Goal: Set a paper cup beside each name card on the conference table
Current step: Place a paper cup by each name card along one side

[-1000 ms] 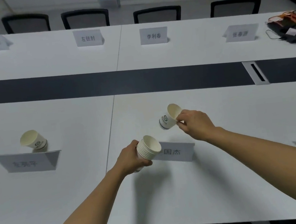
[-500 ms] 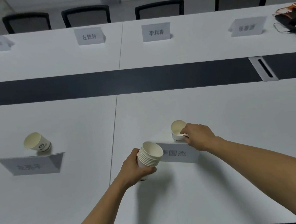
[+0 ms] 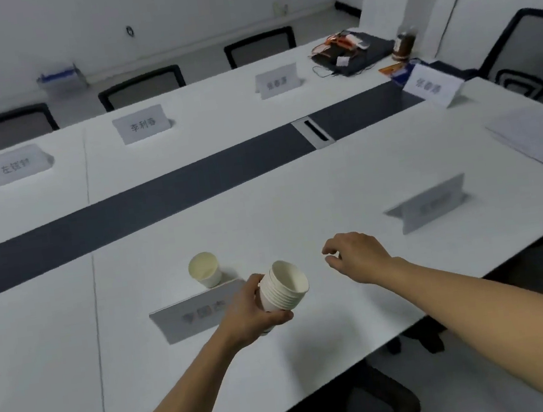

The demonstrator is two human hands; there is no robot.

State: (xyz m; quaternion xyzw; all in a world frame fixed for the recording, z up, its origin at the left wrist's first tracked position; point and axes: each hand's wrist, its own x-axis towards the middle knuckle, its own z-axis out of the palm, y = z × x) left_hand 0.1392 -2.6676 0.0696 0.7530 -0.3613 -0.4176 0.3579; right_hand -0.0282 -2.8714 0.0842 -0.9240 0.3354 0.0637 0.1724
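Note:
My left hand (image 3: pixel 249 310) grips a stack of paper cups (image 3: pixel 283 285), tilted with its mouth toward the right. A single paper cup (image 3: pixel 204 269) stands upright on the white conference table (image 3: pixel 263 207), just behind the nearest name card (image 3: pixel 197 311). My right hand (image 3: pixel 356 255) hovers empty over the table to the right of the stack, fingers loosely spread. Another name card (image 3: pixel 430 204) stands farther right with no cup beside it. More name cards (image 3: pixel 143 123) line the far side.
A dark strip (image 3: pixel 159 200) with a cable hatch (image 3: pixel 313 131) runs down the table's middle. Black chairs (image 3: pixel 140 86) stand along the far side and one (image 3: pixel 532 50) at the right end. Bags, cables and a jar (image 3: pixel 406 44) lie at the far right; papers (image 3: pixel 537 139) too.
My right hand let go of the single cup, which now stands behind the nearest card, and moved right, empty. My view swung to the right.

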